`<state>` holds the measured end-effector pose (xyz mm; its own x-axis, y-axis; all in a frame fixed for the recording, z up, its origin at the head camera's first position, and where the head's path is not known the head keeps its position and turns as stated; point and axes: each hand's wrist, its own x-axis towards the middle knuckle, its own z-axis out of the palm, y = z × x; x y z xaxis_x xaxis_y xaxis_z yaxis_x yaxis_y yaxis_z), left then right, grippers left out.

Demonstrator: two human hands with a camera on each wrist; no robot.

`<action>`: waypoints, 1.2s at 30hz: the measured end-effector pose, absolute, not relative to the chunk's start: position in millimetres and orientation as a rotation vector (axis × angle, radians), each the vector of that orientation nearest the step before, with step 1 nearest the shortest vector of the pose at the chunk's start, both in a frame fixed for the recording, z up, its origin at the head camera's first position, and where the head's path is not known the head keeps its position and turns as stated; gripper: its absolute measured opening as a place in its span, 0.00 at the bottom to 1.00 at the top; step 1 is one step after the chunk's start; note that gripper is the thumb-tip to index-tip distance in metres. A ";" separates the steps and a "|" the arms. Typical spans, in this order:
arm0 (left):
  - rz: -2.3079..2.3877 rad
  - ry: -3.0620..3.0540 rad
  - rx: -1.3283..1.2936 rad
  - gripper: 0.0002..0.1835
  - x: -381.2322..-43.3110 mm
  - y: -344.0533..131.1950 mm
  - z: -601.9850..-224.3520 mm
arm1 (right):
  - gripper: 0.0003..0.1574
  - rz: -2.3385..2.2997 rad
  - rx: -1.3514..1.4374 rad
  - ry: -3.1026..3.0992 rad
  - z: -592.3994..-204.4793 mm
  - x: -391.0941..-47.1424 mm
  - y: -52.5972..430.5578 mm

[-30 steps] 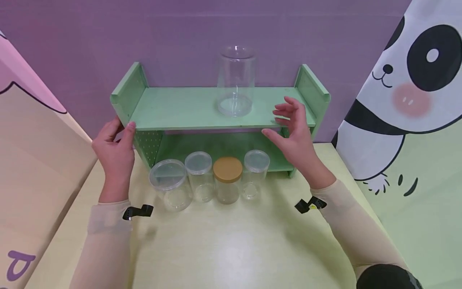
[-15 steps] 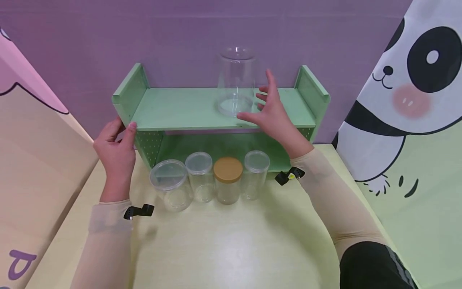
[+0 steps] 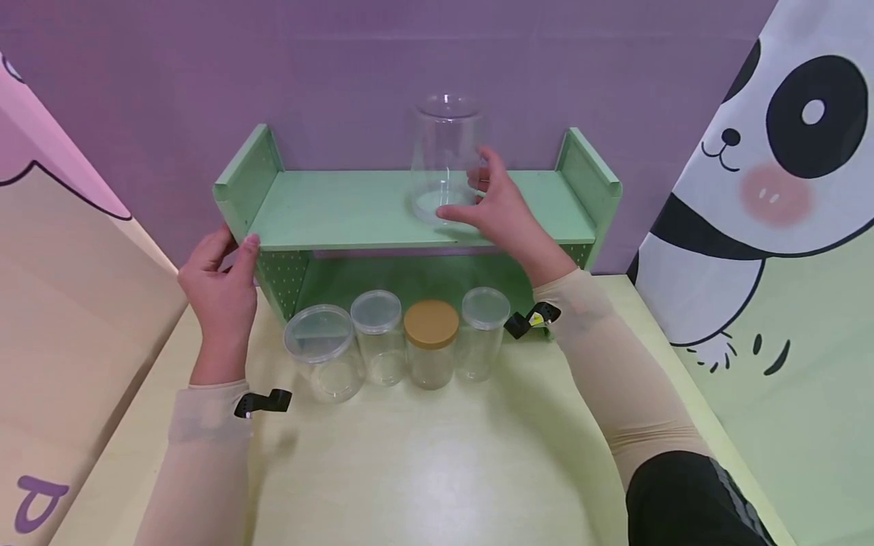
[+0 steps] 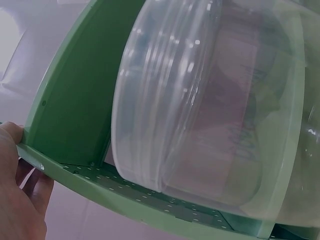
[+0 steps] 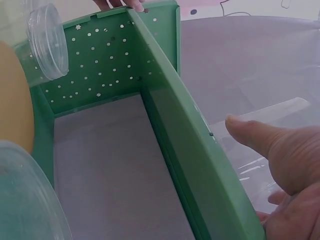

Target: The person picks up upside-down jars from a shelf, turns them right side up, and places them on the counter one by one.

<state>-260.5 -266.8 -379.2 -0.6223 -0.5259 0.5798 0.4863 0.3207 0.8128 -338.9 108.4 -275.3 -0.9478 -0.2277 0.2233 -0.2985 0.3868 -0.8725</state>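
Observation:
A green two-tier shelf [image 3: 341,205] stands against the purple backdrop. My left hand [image 3: 217,280] holds its left side panel, thumb on the front edge and fingers behind; the left wrist view shows these fingers [image 4: 35,185] at the panel's edge. On the upper board a tall clear jar [image 3: 445,144] stands upright, with no lid visible. My right hand [image 3: 505,212] is curved round the jar's right side near its base, thumb in front and fingers toward the back. In the right wrist view the thumb [image 5: 255,132] reaches across the jar, whose outline is faint there.
Several lidded jars line up before the shelf: a wide clear-lidded jar [image 3: 321,341], a slim clear jar [image 3: 377,334], a jar with a tan lid [image 3: 432,324] and another slim jar [image 3: 485,318]. A pale table [image 3: 410,462] lies under them. A panda panel [image 3: 771,174] borders the right.
My right hand has moved left from the shelf's right end to the tall clear jar, and its fingers have drawn in round it. The left hand keeps its hold; the jars have not moved.

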 end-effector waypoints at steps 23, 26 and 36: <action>-1.455 -1.709 0.039 0.15 -260.0 -266.8 -379.0 | 0.75 1.629 0.456 -2.538 -279.1 -340.1 106.5; -1.450 -1.712 0.034 0.15 -258.2 -266.3 -377.6 | 0.72 1.643 0.470 -2.519 -279.8 -340.9 104.9; -1.445 -1.726 0.013 0.15 -259.6 -264.0 -379.5 | 0.67 1.659 0.540 -2.424 -283.8 -328.2 115.7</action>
<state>-259.6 -264.0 -379.5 -0.6287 -0.5061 0.5904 0.4922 0.3288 0.8060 -328.2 115.7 -283.8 -0.9228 -0.2061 0.3254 -0.3780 0.3215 -0.8682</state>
